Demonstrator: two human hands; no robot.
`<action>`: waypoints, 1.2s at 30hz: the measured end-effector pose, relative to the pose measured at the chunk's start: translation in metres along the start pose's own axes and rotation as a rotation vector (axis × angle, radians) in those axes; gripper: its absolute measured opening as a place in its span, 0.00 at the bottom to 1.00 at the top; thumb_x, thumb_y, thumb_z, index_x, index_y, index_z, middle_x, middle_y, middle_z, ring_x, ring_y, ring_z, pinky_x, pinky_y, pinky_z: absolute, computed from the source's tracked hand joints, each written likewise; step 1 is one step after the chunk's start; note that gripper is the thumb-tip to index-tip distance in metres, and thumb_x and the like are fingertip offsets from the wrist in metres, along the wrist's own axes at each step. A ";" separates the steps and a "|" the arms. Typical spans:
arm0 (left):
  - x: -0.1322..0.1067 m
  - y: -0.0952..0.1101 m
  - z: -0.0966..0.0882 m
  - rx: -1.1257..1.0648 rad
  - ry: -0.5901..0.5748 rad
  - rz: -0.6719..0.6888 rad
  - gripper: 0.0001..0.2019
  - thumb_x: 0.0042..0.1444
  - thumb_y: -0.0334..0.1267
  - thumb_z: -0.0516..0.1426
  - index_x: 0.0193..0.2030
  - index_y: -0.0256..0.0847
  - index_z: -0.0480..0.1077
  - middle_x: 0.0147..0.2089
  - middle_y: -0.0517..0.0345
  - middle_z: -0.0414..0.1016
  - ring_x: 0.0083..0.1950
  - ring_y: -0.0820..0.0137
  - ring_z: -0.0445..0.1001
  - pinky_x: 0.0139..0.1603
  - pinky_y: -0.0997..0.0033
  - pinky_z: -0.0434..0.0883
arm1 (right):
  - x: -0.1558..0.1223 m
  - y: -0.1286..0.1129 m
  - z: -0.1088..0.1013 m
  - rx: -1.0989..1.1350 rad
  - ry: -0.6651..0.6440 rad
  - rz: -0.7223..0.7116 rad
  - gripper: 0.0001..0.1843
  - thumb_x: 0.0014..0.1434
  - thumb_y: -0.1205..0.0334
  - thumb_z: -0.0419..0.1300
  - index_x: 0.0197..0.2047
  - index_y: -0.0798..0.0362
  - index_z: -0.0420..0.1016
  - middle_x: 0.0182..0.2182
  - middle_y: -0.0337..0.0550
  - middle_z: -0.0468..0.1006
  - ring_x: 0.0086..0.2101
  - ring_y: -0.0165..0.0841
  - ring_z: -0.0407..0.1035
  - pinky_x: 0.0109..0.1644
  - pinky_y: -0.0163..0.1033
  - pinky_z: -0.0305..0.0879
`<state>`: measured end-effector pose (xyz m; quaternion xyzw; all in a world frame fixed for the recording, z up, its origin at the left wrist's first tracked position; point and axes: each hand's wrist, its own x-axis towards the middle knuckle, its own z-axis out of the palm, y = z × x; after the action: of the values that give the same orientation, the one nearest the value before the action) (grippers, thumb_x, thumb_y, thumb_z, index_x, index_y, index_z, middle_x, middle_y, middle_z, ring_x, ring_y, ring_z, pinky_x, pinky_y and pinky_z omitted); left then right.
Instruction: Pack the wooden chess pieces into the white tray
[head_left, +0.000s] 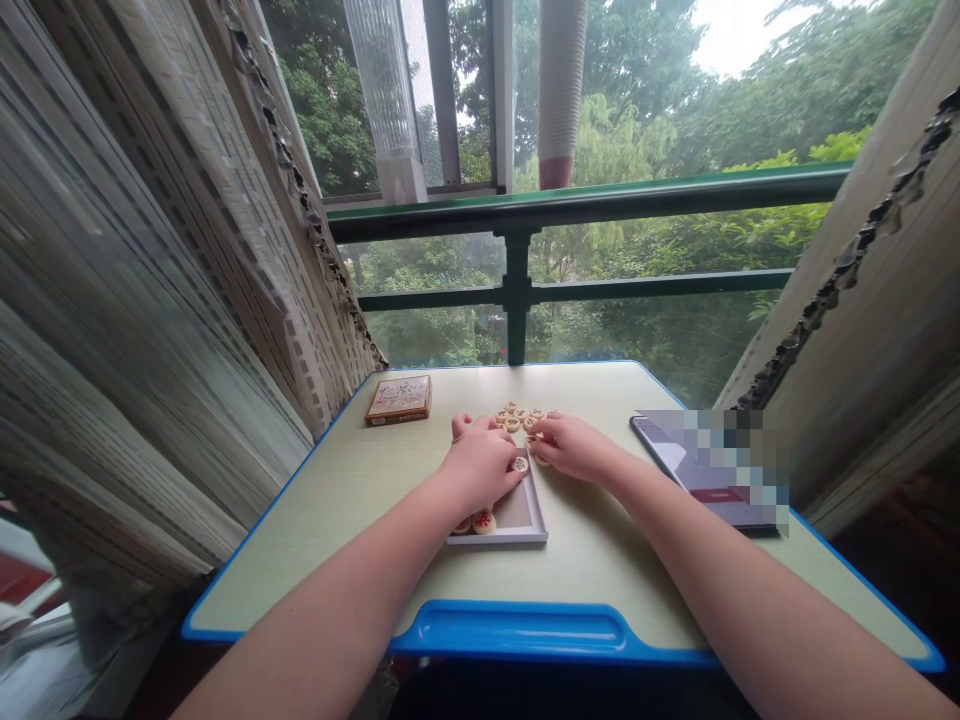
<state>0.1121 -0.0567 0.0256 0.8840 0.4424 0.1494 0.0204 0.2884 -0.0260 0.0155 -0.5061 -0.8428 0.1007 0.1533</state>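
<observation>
My left hand reaches over a shallow open box, fingers bent. A small round Chinese chess piece with dark writing shows at its thumb and fingertips. Inside the box, a piece with a red character lies beside another one, partly covered by my wrist. Just beyond the box is a cluster of loose wooden pieces on the table. My right hand is at the right side of that cluster, its fingers curled down on a piece. The fingers partly hide the pieces under them.
The pale table has a blue rim and a blue pen groove at the front. A flat brown box lies at the back left. A tablet, partly pixelated, rests on the right. Curtains and a green railing stand around.
</observation>
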 end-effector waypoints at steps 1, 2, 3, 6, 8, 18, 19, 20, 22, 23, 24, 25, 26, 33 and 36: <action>0.000 0.000 -0.001 0.002 -0.004 0.006 0.12 0.53 0.43 0.53 0.25 0.42 0.74 0.36 0.55 0.76 0.50 0.58 0.63 0.52 0.50 0.46 | 0.000 0.000 0.000 0.000 -0.001 0.004 0.13 0.54 0.62 0.52 0.38 0.53 0.75 0.35 0.47 0.75 0.37 0.35 0.67 0.41 0.36 0.60; 0.000 0.001 -0.001 0.004 -0.008 0.011 0.12 0.53 0.43 0.53 0.25 0.41 0.74 0.36 0.55 0.76 0.50 0.58 0.64 0.53 0.50 0.46 | 0.000 -0.001 -0.001 0.003 -0.003 0.009 0.12 0.54 0.62 0.52 0.37 0.54 0.75 0.34 0.47 0.75 0.36 0.35 0.67 0.41 0.36 0.60; 0.000 0.001 -0.001 0.007 -0.012 0.012 0.12 0.53 0.43 0.53 0.26 0.41 0.74 0.35 0.55 0.76 0.50 0.58 0.64 0.53 0.50 0.46 | 0.000 -0.001 -0.001 0.011 -0.005 0.017 0.11 0.54 0.62 0.52 0.36 0.54 0.75 0.33 0.47 0.75 0.35 0.34 0.67 0.40 0.36 0.60; 0.000 0.000 -0.001 0.023 -0.018 0.006 0.11 0.52 0.43 0.54 0.27 0.41 0.73 0.36 0.54 0.76 0.50 0.58 0.64 0.53 0.49 0.46 | -0.001 -0.002 -0.003 0.054 0.001 0.051 0.08 0.53 0.61 0.54 0.33 0.54 0.72 0.31 0.45 0.74 0.32 0.32 0.66 0.36 0.35 0.59; 0.001 -0.001 0.000 0.036 -0.011 0.000 0.10 0.51 0.44 0.56 0.28 0.41 0.73 0.36 0.54 0.76 0.50 0.58 0.65 0.54 0.48 0.45 | -0.002 -0.004 -0.005 0.098 0.014 0.074 0.06 0.52 0.61 0.56 0.31 0.54 0.70 0.31 0.43 0.73 0.31 0.31 0.66 0.34 0.33 0.59; 0.000 -0.003 -0.003 0.013 -0.020 0.018 0.08 0.51 0.43 0.56 0.30 0.43 0.73 0.38 0.56 0.76 0.48 0.59 0.65 0.55 0.49 0.47 | -0.005 -0.007 -0.014 0.483 -0.021 0.172 0.11 0.51 0.55 0.57 0.35 0.53 0.69 0.29 0.38 0.70 0.23 0.24 0.60 0.23 0.30 0.55; 0.000 -0.004 -0.003 0.014 -0.021 0.019 0.08 0.51 0.42 0.56 0.31 0.43 0.74 0.38 0.55 0.76 0.48 0.59 0.65 0.55 0.49 0.47 | -0.005 -0.007 -0.015 0.518 -0.052 0.153 0.12 0.51 0.55 0.57 0.36 0.53 0.69 0.29 0.37 0.70 0.22 0.24 0.60 0.23 0.30 0.55; 0.000 -0.004 -0.002 0.014 -0.021 0.021 0.08 0.52 0.42 0.55 0.32 0.44 0.74 0.38 0.55 0.76 0.48 0.60 0.65 0.55 0.50 0.48 | -0.006 -0.009 -0.015 0.536 -0.079 0.128 0.13 0.51 0.55 0.57 0.37 0.54 0.70 0.28 0.37 0.69 0.22 0.24 0.60 0.23 0.30 0.55; 0.001 -0.005 -0.002 0.008 -0.014 0.025 0.07 0.52 0.41 0.56 0.31 0.44 0.74 0.38 0.56 0.76 0.48 0.60 0.66 0.55 0.51 0.48 | -0.006 -0.011 -0.016 0.527 -0.100 0.077 0.14 0.50 0.55 0.58 0.37 0.54 0.71 0.26 0.37 0.68 0.23 0.25 0.60 0.23 0.30 0.56; 0.001 -0.005 -0.001 0.003 -0.007 0.027 0.07 0.51 0.41 0.56 0.31 0.44 0.74 0.37 0.56 0.76 0.48 0.60 0.67 0.55 0.52 0.48 | -0.007 -0.012 -0.017 0.510 -0.097 0.061 0.13 0.50 0.55 0.58 0.36 0.55 0.72 0.25 0.37 0.68 0.23 0.25 0.60 0.24 0.31 0.57; 0.002 -0.005 -0.001 -0.005 0.000 0.029 0.06 0.51 0.41 0.56 0.30 0.43 0.73 0.36 0.56 0.76 0.47 0.61 0.67 0.55 0.52 0.48 | -0.007 -0.013 -0.017 0.495 -0.090 0.056 0.13 0.49 0.56 0.58 0.35 0.55 0.72 0.25 0.37 0.68 0.23 0.26 0.61 0.24 0.31 0.57; 0.002 -0.006 0.000 -0.014 0.004 0.032 0.06 0.51 0.40 0.57 0.28 0.43 0.73 0.35 0.56 0.76 0.47 0.61 0.67 0.55 0.52 0.48 | -0.007 -0.013 -0.018 0.487 -0.085 0.065 0.12 0.50 0.56 0.58 0.35 0.55 0.72 0.25 0.37 0.68 0.23 0.26 0.61 0.24 0.31 0.57; 0.002 -0.006 0.000 -0.022 0.006 0.033 0.06 0.51 0.40 0.57 0.27 0.42 0.73 0.35 0.57 0.76 0.46 0.62 0.68 0.55 0.53 0.48 | -0.007 -0.013 -0.018 0.486 -0.082 0.082 0.12 0.50 0.56 0.58 0.35 0.55 0.73 0.25 0.38 0.69 0.23 0.26 0.61 0.24 0.31 0.57; 0.003 -0.008 0.001 -0.040 -0.003 0.031 0.06 0.50 0.39 0.57 0.28 0.43 0.74 0.35 0.56 0.77 0.45 0.62 0.68 0.52 0.57 0.52 | -0.006 -0.007 -0.019 0.500 -0.079 0.111 0.13 0.50 0.56 0.57 0.37 0.55 0.73 0.28 0.39 0.72 0.22 0.25 0.61 0.23 0.31 0.57; 0.003 -0.008 -0.002 -0.047 -0.011 0.034 0.06 0.50 0.39 0.56 0.28 0.43 0.74 0.35 0.56 0.76 0.45 0.62 0.68 0.53 0.57 0.52 | -0.006 -0.006 -0.018 0.529 -0.091 0.124 0.13 0.51 0.56 0.57 0.37 0.55 0.72 0.27 0.38 0.71 0.20 0.24 0.59 0.21 0.31 0.55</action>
<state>0.1071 -0.0503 0.0266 0.8915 0.4236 0.1553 0.0411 0.2924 -0.0338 0.0334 -0.4939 -0.7607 0.3492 0.2354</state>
